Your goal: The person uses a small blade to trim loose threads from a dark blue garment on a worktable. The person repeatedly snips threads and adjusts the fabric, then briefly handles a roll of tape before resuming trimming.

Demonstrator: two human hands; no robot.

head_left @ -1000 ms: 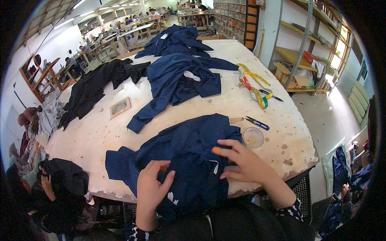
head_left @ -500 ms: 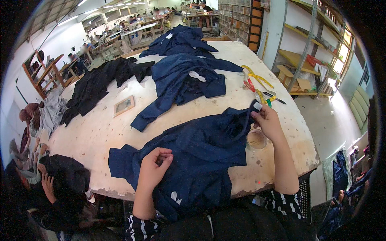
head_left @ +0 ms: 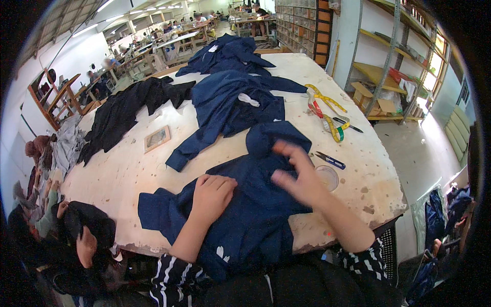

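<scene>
A navy long-sleeved garment point(head_left: 250, 225) lies spread across the near table edge, with small white pieces low on its front. My left hand point(head_left: 212, 194) rests on its middle, fingers curled in and tips hidden. Over its right side, my right hand point(head_left: 302, 179) is blurred, thumb and fingers apart, with nothing visible in it. Just beyond its fingertips a part of the garment is folded up toward the far side. Beside this hand lie dark blue thread snips point(head_left: 331, 160) and a pale round roll point(head_left: 327, 177).
The worn wooden table point(head_left: 128, 204) also bears another navy garment point(head_left: 230, 102), a farther navy pile point(head_left: 225, 55), a black garment point(head_left: 128, 110), a small framed piece point(head_left: 157, 138), a yellow measuring tape point(head_left: 335, 132) and a pen point(head_left: 348, 125). A person's hand point(head_left: 86, 246) shows at lower left.
My right hand has let go of the garment's upper right edge and moved left and down. That part now lies folded leftward, uncovering the snips. My left hand has shifted slightly right, onto the cloth.
</scene>
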